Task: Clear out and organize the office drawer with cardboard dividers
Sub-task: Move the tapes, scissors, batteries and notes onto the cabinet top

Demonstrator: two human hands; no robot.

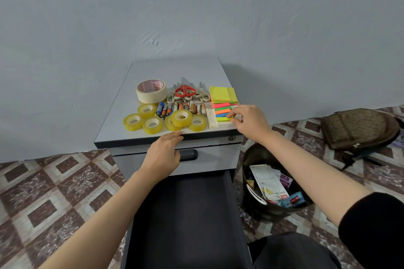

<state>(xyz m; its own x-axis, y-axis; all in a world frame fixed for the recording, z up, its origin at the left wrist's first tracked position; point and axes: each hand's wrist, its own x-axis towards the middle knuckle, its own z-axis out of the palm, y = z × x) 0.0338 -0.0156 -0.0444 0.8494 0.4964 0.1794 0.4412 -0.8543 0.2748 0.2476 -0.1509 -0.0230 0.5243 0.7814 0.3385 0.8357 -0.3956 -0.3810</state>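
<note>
1. Two hands are in view. The left hand [162, 152] lies flat and relaxed, fingers straight, with the fingertips on the front edge of the cabinet top [175, 70]; it grasps nothing. The right hand [249, 123] has thumb and curled fingers pinching the near end of the neon index tabs [222, 111] at the front right corner.
2. Task item: the drawer [188, 225] stands pulled out below both arms, its dark floor bare. No cardboard dividers are visible. By my reading, the clearing is done and the organizing has not begun.
3. Sorted stock on the cabinet top: masking tape [151, 90], scissors [185, 91], batteries [181, 108], sticky notes [223, 94] and clear tape rolls [181, 117].
4. Risk: the tabs sit just beside the right edge. A sideways drag could tip them, or the white strip next to them, over the edge and into the bin [251, 155] directly below.
5. Risk: the tape rolls line the front edge, one perched on its neighbour. A nudge from the left hand would likely roll one into the open drawer or onto the floor [54, 192].
6. Risk: the batteries lie loose and side by side, so any bump to the cabinet may scatter them.
7. Surface: smooth pale grey laminate with a dark front trim, offering little to stop round items.
8. Room: plain blue-grey wall [196, 6], patterned tile floor, a bin holding paper waste, and a brown backpack [358, 129] lying well apart on the right.
</note>
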